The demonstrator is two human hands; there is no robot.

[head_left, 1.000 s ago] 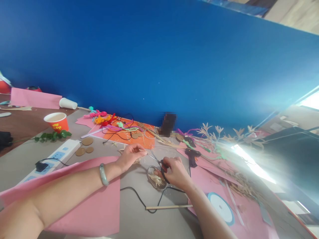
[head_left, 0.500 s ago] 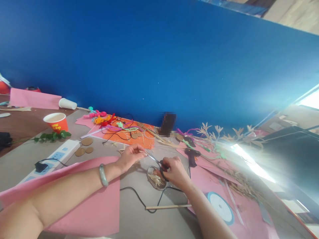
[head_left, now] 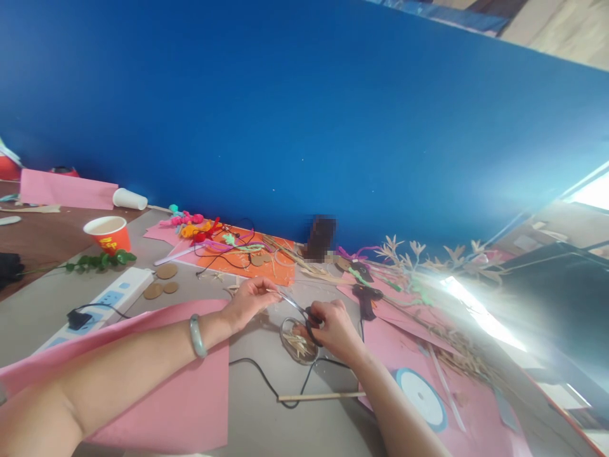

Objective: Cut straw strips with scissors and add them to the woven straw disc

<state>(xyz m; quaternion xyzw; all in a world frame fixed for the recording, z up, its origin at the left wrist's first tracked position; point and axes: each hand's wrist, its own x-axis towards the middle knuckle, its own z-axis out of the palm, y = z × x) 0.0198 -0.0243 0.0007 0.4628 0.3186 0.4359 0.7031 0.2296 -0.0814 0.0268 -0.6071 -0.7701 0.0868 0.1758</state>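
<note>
My right hand (head_left: 335, 327) is closed around the black handles of a pair of scissors (head_left: 295, 304), whose metal blades point up and left. The blade tips reach the fingertips of my left hand (head_left: 252, 299), which is pinched; a thin pale piece seems to be between the fingers, too small to name. Below the scissors sits a small round clear dish (head_left: 291, 351) with several short straw-coloured clippings in it. A pale green bangle (head_left: 197, 336) circles my left wrist.
A pink sheet (head_left: 190, 393) lies under my left arm, beside a white power strip (head_left: 107, 298). A red paper cup (head_left: 108, 235) stands at left. A black cord (head_left: 259, 368) and thin stick (head_left: 328, 396) lie in front. Dried stalks (head_left: 476, 355) are at right; a blue panel (head_left: 295, 114) rises behind.
</note>
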